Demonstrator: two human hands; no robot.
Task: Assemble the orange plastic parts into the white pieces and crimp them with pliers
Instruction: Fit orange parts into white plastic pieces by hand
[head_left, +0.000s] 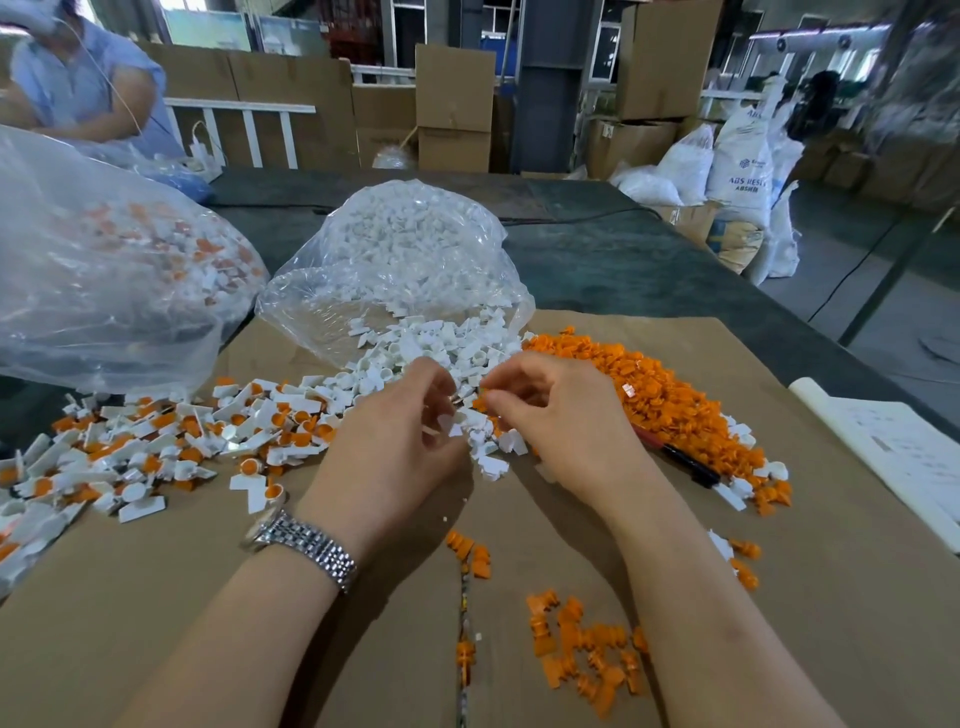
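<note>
My left hand (400, 441) and my right hand (561, 415) meet over the middle of the cardboard sheet (363, 597). The left hand's curled fingers hold a white piece (451, 422). Between thumb and fingertips, the right hand pinches a small orange part (481, 402) right beside it. A heap of loose white pieces (441, 348) spills from an open clear bag (410, 260) just beyond my hands. The pile of orange parts (665, 400) lies to the right. Pliers with red and black handles (685, 462) lie partly under that pile, behind my right wrist.
Assembled white-and-orange pieces (156, 447) cover the left of the cardboard, beside a big clear bag (104, 270) of them. More orange parts (582, 649) lie near my right forearm. A paper sheet (893, 452) sits at the right edge. Another person (78, 78) is at far left.
</note>
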